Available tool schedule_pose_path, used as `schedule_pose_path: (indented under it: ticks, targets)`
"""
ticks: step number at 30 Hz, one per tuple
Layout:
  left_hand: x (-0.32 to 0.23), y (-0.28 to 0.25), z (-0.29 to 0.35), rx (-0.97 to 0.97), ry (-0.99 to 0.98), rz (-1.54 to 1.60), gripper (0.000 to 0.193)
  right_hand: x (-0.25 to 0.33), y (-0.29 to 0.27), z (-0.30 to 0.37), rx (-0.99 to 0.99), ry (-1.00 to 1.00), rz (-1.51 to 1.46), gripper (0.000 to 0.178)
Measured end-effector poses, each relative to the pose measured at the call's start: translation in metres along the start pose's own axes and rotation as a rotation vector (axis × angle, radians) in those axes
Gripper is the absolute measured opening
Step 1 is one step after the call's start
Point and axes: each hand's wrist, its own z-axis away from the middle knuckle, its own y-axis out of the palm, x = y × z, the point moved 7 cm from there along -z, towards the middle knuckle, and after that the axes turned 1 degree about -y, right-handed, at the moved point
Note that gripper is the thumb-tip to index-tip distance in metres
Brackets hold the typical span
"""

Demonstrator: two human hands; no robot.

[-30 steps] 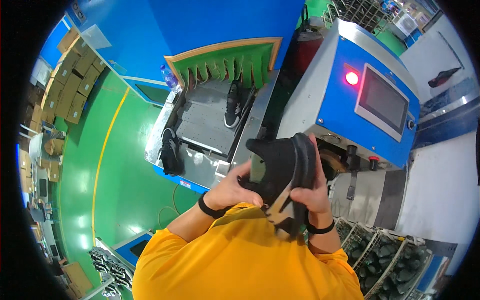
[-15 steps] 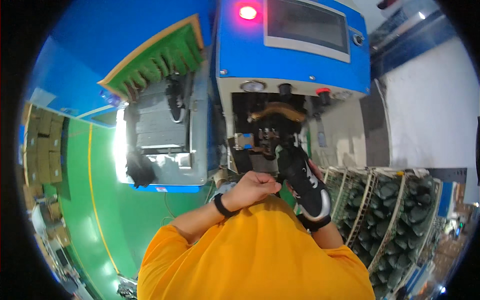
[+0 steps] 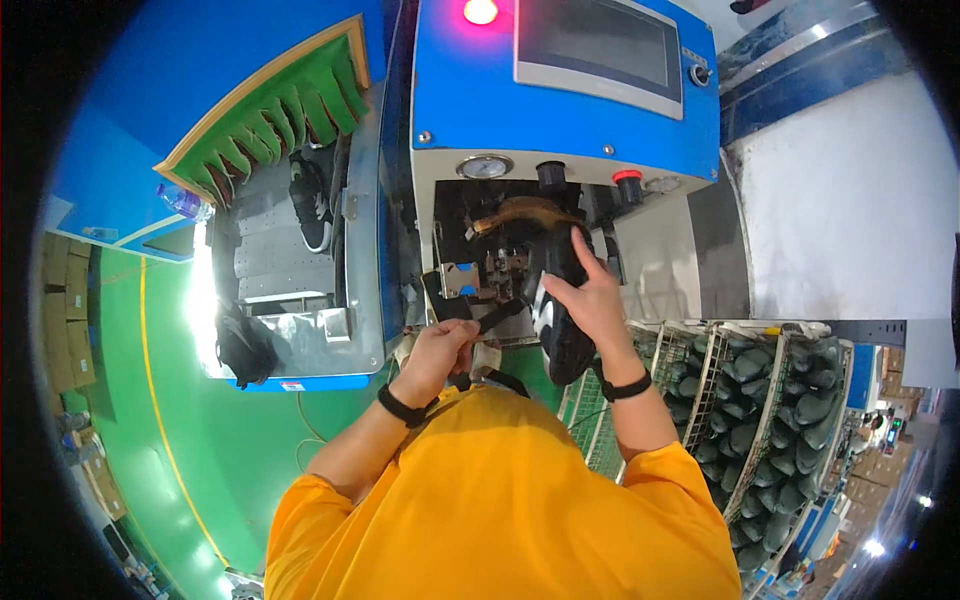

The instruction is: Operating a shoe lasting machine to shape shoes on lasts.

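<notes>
A black shoe with white markings (image 3: 566, 345) is held up at the mouth of a blue and white machine (image 3: 565, 130), its lower end pointing toward me. My right hand (image 3: 592, 295) grips the shoe's right side, thumb across the top and index finger stretched toward the machine. My left hand (image 3: 445, 352) is closed on the near end of a black strip (image 3: 500, 317), which runs up to the shoe's left side; whether it belongs to the shoe I cannot tell. Behind the shoe, the machine's metal parts (image 3: 500, 270) and a curved brown pad (image 3: 530, 210) are partly hidden.
Left of the machine, another black shoe (image 3: 312, 200) lies on a grey conveyor (image 3: 270, 240) below a green fringed curtain (image 3: 275, 135). A wire rack (image 3: 700, 400) with many dark shoe-shaped pieces stands at the right. A red lamp (image 3: 480, 11) glows on the machine.
The shoe has swung leftward and turned. My right hand has come from beneath it onto its upper right side. My left hand has moved left and now holds the black strip. The view has shifted slightly.
</notes>
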Motion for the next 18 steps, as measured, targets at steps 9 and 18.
schedule_pose_path:
  ticks: [9, 18]
  targets:
    - [0.028, -0.018, -0.042, -0.048, -0.08, 0.193, 0.024, 0.004, 0.043, -0.029, -0.041, -0.103, 0.535, 0.079]
    - [0.035, -0.031, -0.051, -0.031, -0.123, 0.144, 0.02, 0.009, 0.058, -0.017, -0.427, -0.226, 0.601, 0.076]
